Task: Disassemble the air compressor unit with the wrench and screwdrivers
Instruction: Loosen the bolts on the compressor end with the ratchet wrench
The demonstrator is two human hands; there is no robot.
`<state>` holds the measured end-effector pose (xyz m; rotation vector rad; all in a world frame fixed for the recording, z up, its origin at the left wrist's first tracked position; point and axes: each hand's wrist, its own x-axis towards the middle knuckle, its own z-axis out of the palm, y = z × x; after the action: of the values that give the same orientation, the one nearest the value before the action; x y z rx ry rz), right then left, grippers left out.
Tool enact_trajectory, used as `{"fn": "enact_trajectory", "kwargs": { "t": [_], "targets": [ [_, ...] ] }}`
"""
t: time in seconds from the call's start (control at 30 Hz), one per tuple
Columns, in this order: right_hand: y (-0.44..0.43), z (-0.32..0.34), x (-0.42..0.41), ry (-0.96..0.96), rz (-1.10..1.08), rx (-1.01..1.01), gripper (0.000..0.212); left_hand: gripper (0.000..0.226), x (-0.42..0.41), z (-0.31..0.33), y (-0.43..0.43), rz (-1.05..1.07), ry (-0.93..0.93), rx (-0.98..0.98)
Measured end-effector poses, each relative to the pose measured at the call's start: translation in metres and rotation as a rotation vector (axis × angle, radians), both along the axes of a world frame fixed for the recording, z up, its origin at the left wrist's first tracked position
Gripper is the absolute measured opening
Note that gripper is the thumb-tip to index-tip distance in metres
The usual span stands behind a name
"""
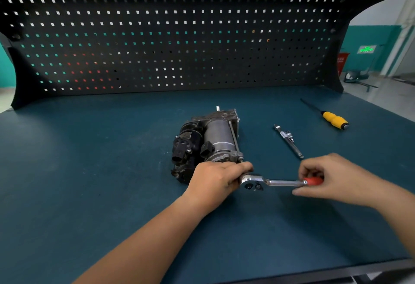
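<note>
The air compressor unit [211, 142] lay on its side at the middle of the desk [89, 171], its cylinder's long axis running from the near edge toward the pegboard [168, 43]. The ratchet wrench [276, 182] sat at the unit's near right corner with its long axis across the desk, at about a right angle to the cylinder: head to the left against the unit, red handle to the right. The left hand [215, 178] was the nearer to the unit; it curled over the wrench head and held it at the corner, hiding the fastener. The right hand [325, 178] gripped the red handle, its fingers [310, 169] closed around it and the thumb beneath. The coming stroke would probably swing the handle about the head, with the left hand keeping the head seated. The desk carried a dark blue-green mat. A metal bar [288, 141] lay just right of the unit, beyond the handle, and a yellow-handled screwdriver [334, 120] lay farther right and back. A green exit sign [366, 49] showed on the teal wall beyond.
</note>
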<state>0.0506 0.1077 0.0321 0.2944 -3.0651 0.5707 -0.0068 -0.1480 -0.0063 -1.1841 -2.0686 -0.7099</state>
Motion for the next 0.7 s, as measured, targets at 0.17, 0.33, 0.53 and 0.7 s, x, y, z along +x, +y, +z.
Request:
{"fn": "enact_trajectory", "kwargs": {
  "t": [0.17,0.33,0.53,0.7],
  "targets": [
    [0.029,0.028,-0.009,-0.247,0.065,0.176,0.051,0.025,-0.001,0.0,0.0,0.011,0.006,0.006],
    [0.055,0.039,-0.012,-0.356,-0.036,-0.328,0.032,0.028,0.001,0.003,0.001,-0.001,-0.008,-0.002],
    [0.04,0.05,-0.019,0.13,-0.02,-1.139,0.032,0.031,0.003,0.006,0.002,-0.016,-0.013,-0.031],
    [-0.052,0.082,-0.026,0.319,0.222,-1.262,0.028,0.032,0.0,0.005,0.002,-0.018,0.023,-0.015]
  ]
}}
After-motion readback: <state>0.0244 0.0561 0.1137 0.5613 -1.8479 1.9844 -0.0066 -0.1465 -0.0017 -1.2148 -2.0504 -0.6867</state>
